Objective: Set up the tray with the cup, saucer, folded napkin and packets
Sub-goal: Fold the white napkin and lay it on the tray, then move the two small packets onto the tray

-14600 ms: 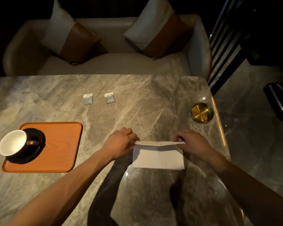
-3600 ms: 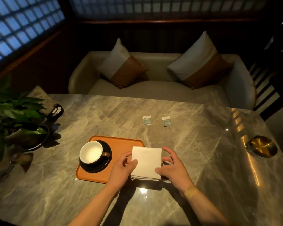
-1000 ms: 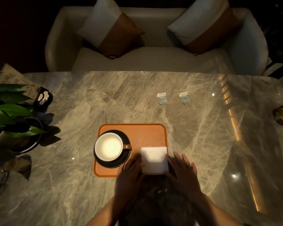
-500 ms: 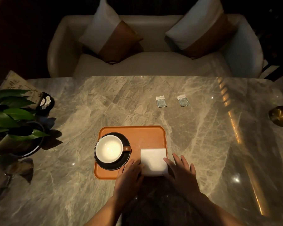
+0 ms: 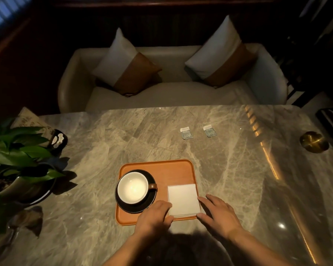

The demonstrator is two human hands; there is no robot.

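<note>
An orange tray (image 5: 179,169) lies on the marble table. On its left stands a white cup (image 5: 132,188) on a black saucer (image 5: 151,202). A folded white napkin (image 5: 183,199) lies flat in the tray's near right corner. My left hand (image 5: 154,215) has curled fingers at the napkin's near left corner, thumb and forefinger against its edge. My right hand (image 5: 217,214) rests on the table with fingers spread, forefinger and thumb touching the napkin's right edge. Two small packets (image 5: 186,133) (image 5: 210,130) lie on the table beyond the tray, to the right.
A potted plant (image 5: 17,154) stands at the table's left edge beside a small dark holder (image 5: 58,139). A brass dish (image 5: 313,142) sits at the far right. A cream sofa (image 5: 169,93) with two cushions is behind the table.
The napkin went from being folded on the table to lying on the tray. Over the last second both hands stay at its sides and my right fingers spread wider.
</note>
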